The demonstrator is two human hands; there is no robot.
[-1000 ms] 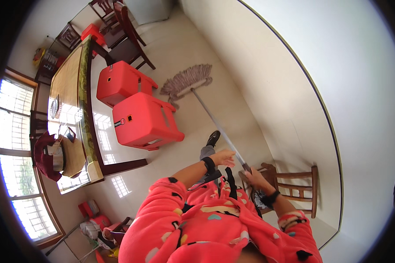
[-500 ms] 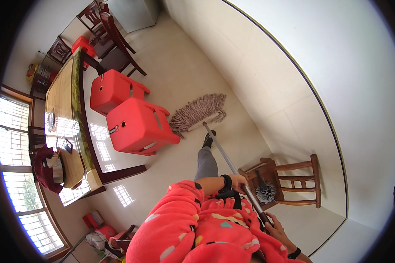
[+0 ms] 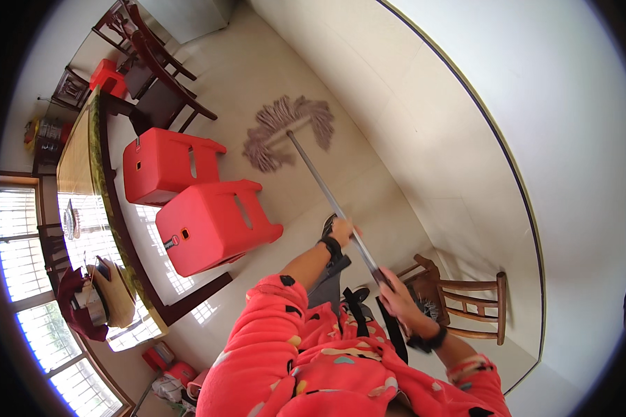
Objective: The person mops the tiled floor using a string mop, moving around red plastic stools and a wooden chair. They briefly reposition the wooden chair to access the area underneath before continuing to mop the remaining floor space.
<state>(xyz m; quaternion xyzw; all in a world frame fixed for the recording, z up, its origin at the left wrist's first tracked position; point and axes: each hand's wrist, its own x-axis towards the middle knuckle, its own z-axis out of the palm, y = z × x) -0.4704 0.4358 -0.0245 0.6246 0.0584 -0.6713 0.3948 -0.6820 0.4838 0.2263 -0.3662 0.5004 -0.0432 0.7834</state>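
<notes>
A string mop [image 3: 290, 129] with greyish-brown strands lies spread on the pale tiled floor ahead, its strands slightly blurred. From its head a long metal handle [image 3: 318, 177] slants back toward me. My left hand [image 3: 342, 233] is wrapped round the handle about midway. Closer to my body, my right hand [image 3: 398, 297] grips the dark upper part of the same handle. Both arms reach forward, with dark bands at the wrists. The mop head rests to the right of two red plastic stools [image 3: 209, 226], apart from them.
A long wooden table [image 3: 83, 167] with a pot [image 3: 89, 306] stands at the left. Dark wooden chairs [image 3: 161, 87] are at the far left. A small wooden chair [image 3: 473, 306] sits close on my right by the wall [image 3: 368, 104]. A grey cabinet-like box [image 3: 191, 17] is at the far end.
The mop head has moved farther away and somewhat left, its strands fanning out. Both hands have gone forward with the handle, and my arms are more extended.
</notes>
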